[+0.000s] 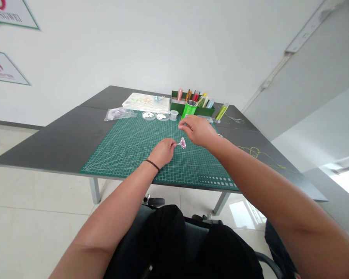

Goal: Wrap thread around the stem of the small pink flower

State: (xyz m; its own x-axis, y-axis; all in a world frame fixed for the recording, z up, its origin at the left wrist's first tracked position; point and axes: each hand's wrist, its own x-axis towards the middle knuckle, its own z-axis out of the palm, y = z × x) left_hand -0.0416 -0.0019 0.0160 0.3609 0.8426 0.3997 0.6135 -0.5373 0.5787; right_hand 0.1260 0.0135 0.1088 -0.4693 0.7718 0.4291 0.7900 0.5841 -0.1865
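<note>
Over the green cutting mat (128, 147), my left hand (163, 151) pinches the thin stem of a small pale-purple flower (183, 143). The blossom points to the right, away from my fingers. My right hand (198, 130) hovers above and to the right of the flower, apart from it. Its thumb and fingers are pressed together in a pinch; anything between them is too small to make out.
Behind the mat stand a green can (189, 110) of tools, a dark green box (177, 105) of coloured tubes, a small clear cup (173, 115), two shallow dishes (149, 116) with white pieces, a white board (133, 101) and a plastic bag (119, 113). Yellow-green thread (253, 152) lies right.
</note>
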